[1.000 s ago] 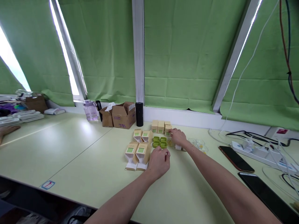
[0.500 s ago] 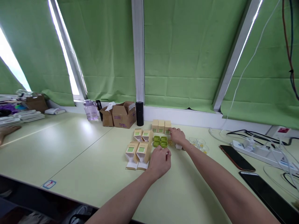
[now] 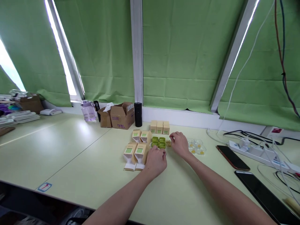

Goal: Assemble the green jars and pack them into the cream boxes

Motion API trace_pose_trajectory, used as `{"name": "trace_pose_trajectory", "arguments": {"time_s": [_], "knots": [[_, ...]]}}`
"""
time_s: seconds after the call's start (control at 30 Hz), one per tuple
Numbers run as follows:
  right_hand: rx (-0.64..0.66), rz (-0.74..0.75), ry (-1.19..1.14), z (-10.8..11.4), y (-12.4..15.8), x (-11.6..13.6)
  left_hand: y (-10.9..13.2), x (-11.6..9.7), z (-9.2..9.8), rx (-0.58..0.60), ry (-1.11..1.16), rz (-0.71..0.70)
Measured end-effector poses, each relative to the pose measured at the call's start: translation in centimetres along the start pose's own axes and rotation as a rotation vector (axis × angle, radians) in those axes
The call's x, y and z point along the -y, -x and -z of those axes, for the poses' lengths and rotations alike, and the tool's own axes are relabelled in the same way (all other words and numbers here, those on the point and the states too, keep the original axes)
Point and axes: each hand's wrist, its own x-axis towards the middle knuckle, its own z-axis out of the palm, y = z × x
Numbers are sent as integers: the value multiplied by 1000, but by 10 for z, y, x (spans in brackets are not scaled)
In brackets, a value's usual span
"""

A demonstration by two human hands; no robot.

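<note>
My left hand (image 3: pixel 156 161) is closed, its fingers curled at the near edge of the green cups (image 3: pixel 155 143); whatever is in them is hidden. Just to the right of the cups, my right hand (image 3: pixel 180 144) is closed with thumb and fingertips together, over a few small yellowish pieces (image 3: pixel 168 143). I cannot make out what it pinches. Left of my left hand stand several open kraft-paper boxes (image 3: pixel 138 150) with green labels, the front ones with flaps hanging down. Clear round containers (image 3: pixel 197 146) with yellow bits inside lie right of my right hand.
Three closed kraft boxes (image 3: pixel 159 127) stand behind the cups. Farther back are a cardboard carton (image 3: pixel 122 116), a black cylinder (image 3: pixel 138 114) and a purple bottle (image 3: pixel 88 111). Two phones (image 3: pixel 232 157) and a cabled power strip (image 3: pixel 254 151) lie at right. Another person's hand (image 3: pixel 6 130) rests far left.
My right hand has moved back slightly towards me and to the right, away from the closed boxes. My left hand stays by the green cups. The view has shifted a little.
</note>
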Motion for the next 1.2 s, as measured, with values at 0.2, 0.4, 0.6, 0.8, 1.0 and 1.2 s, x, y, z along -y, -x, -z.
{"name": "trace_pose_trajectory", "arguments": {"time_s": [0.2, 0.4, 0.6, 0.8, 1.0, 1.2], "knots": [[184, 44, -75, 1, 79, 1, -1, 2, 6, -11, -68, 17], [164, 157, -66, 3, 102, 5, -3, -3, 8, 27, -226, -17], [166, 169, -68, 2, 97, 4, -17, -3, 10, 134, -374, -35], [180, 141, -101, 3, 98, 3, -33, 1, 8, 167, -387, -36], [89, 97, -240, -1, 95, -3, -29, 0, 5, 152, -372, -86], [-103, 55, -552, -7, 92, -15, -8, -11, 13, 97, -264, -214]]}}
